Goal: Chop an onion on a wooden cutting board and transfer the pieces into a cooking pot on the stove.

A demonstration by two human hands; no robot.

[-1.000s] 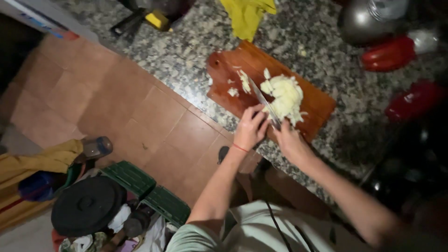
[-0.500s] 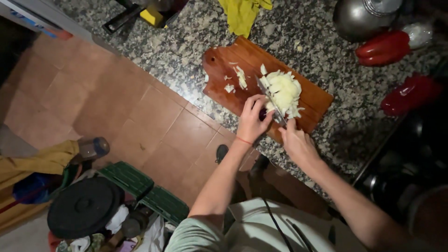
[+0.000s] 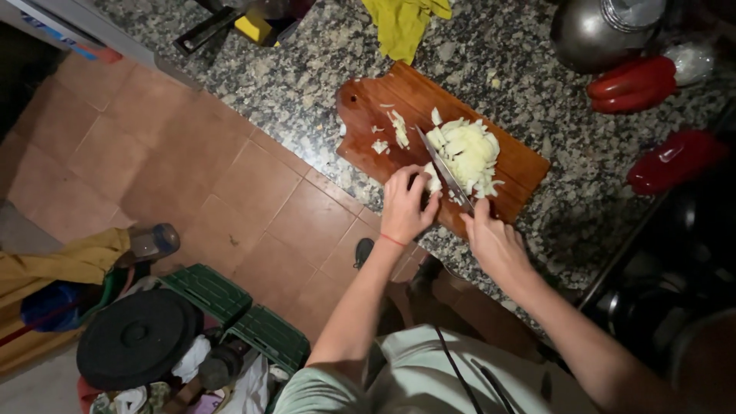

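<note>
A brown wooden cutting board [image 3: 399,96] lies on the speckled granite counter [image 3: 307,84]. On it is a pile of chopped pale vegetable [image 3: 468,153], with a few loose bits [image 3: 397,126] to its left. My right hand [image 3: 494,241] grips the handle of a knife [image 3: 441,169], whose blade runs along the left side of the pile. My left hand [image 3: 406,203] is curled at the board's near edge, fingertips pressing a small pale piece [image 3: 432,181] right beside the blade.
A yellow cloth [image 3: 402,23] and a metal pot [image 3: 606,31] sit at the back of the counter, with red peppers [image 3: 632,84] to the right. Below the counter are a tiled floor [image 3: 192,176], green crates [image 3: 230,307] and a black round lid [image 3: 138,337].
My left hand has shifted a little along the board's near edge, beside the blade. The knife stays at the left side of the pile. The view has shifted slightly.
</note>
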